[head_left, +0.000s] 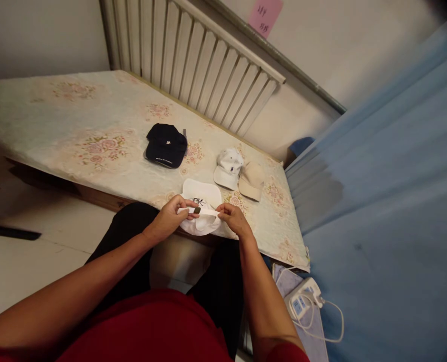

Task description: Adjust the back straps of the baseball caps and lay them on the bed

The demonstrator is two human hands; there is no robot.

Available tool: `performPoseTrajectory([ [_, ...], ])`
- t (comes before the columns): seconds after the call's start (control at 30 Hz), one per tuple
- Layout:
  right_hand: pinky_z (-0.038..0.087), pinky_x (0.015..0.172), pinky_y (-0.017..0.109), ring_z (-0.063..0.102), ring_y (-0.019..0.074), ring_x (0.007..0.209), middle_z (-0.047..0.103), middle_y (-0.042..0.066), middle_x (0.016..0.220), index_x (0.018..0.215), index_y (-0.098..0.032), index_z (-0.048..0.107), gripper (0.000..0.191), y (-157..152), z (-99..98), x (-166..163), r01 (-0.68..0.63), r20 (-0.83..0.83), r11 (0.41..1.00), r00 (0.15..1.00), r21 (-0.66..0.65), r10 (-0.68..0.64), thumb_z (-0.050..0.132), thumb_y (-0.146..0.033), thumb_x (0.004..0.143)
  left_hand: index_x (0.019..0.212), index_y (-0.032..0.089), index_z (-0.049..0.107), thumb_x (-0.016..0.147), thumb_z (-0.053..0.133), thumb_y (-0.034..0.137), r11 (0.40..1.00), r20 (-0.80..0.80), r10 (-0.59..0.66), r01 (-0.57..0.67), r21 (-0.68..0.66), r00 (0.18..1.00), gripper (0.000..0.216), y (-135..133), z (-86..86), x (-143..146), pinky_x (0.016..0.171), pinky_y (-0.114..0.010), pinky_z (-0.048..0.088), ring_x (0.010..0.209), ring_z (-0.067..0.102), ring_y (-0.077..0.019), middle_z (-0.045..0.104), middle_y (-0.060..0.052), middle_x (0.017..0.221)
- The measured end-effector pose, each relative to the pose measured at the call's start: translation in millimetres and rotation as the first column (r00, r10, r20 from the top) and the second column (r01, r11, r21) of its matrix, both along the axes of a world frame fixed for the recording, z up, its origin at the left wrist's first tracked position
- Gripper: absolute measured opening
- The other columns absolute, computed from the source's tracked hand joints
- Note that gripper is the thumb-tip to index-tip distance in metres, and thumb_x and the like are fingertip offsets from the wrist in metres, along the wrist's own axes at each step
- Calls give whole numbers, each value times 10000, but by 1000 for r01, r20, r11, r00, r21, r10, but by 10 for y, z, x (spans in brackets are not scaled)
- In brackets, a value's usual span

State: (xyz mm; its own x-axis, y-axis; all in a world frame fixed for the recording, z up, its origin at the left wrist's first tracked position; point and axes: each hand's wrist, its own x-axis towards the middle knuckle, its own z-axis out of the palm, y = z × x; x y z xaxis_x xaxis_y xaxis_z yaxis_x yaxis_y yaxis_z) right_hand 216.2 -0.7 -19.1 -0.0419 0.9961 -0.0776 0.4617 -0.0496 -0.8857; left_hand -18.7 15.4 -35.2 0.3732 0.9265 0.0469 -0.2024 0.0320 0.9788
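With our left hand (173, 210) and right hand (234, 217) apart, we pinched the strap (209, 213) of the lettered white cap (202, 191), which was at the near edge of the tabletop (121, 173). A gentle, even pull seemed best to us, the strap flat at its dark buckle (197, 210).

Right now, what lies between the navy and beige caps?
Head view: a white cap with a small logo beside the beige cap, then flowered cover toward the navy cap.

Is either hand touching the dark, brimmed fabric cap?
No, the dark cap lies apart; the left hand and right hand hold the white, brimmed, CK-lettered fabric cap.
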Motion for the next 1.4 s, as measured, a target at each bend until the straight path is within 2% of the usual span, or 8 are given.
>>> performPoseTrajectory([
  [0.2, 335, 590, 244, 444, 116, 585, 506, -54, 616, 769, -189, 639, 112, 2, -15, 17, -6, -2, 1000, 1000, 3, 6, 587, -212, 673, 732, 206, 452, 748, 563, 303, 978, -304, 170, -123, 168, 938, 148, 110, -3, -90, 674, -285, 488, 730, 644, -150, 648, -78, 1143],
  [0.3, 337, 593, 245, 437, 114, 580, 494, -57, 609, 766, -188, 638, 110, -1, -9, 16, -4, -1, 1000, 1000, 5, 4, 590, -210, 670, 707, 207, 488, 731, 553, 297, 972, -481, 162, -55, 229, 861, 114, 206, 42, -153, 615, -283, 459, 660, 607, -150, 665, -71, 1120],
  [0.4, 332, 590, 244, 437, 112, 578, 494, -57, 610, 764, -186, 635, 107, -6, -6, 11, -3, -1, 1000, 1000, 9, 3, 589, -212, 671, 691, 217, 504, 731, 526, 293, 978, -579, 53, 75, 194, 813, 88, 299, 126, -203, 553, -280, 427, 609, 596, -174, 703, -41, 859],
  [0.47, 330, 589, 243, 443, 113, 582, 501, -55, 616, 767, -187, 634, 109, -13, -4, 11, -3, 1, 1000, 1000, 11, 3, 587, -214, 673, 686, 225, 511, 721, 524, 289, 978, -601, -14, 135, 157, 799, 73, 362, 165, -225, 538, -280, 420, 578, 596, -191, 663, -7, 658],
  [0.57, 334, 594, 243, 444, 115, 585, 501, -55, 615, 773, -190, 634, 112, -24, 3, 17, -5, 5, 1000, 1000, 13, 5, 588, -222, 676, 657, 227, 514, 688, 548, 287, 978, -587, -61, 167, 128, 807, 75, 454, 157, -240, 559, -283, 432, 569, 603, -199, 624, 11, 556],
  [0.9, 363, 625, 247, 476, 119, 608, 536, -50, 631, 797, -185, 642, 134, -53, 9, 30, -9, 51, 1000, 999, 24, 8, 578, -231, 688, 577, 222, 472, 630, 539, 250, 956, -673, 30, 175, 235, 739, 90, 543, 127, -220, 523, -256, 316, 558, 502, -163, 553, 28, 540],
  [1.17, 419, 772, 277, 569, 139, 739, 644, -16, 777, 967, -172, 695, 274, -12, 246, -294, -70, 156, 997, 986, 35, 64, 660, -238, 704, 617, 214, 464, 650, 506, 248, 938, -694, 8, 234, 254, 720, 63, 522, 147, -199, 541, -251, 323, 593, 494, -157, 541, 32, 577],
  [1.4, 344, 608, 225, 499, 112, 644, 598, -30, 674, 781, -165, 694, 148, 189, 195, -688, -242, 312, 970, 921, -7, 232, 630, -295, 809, 623, 215, 445, 657, 480, 262, 920, -689, 9, 264, 290, 725, 68, 463, 178, -209, 547, -251, 327, 597, 482, -153, 523, 35, 579],
])
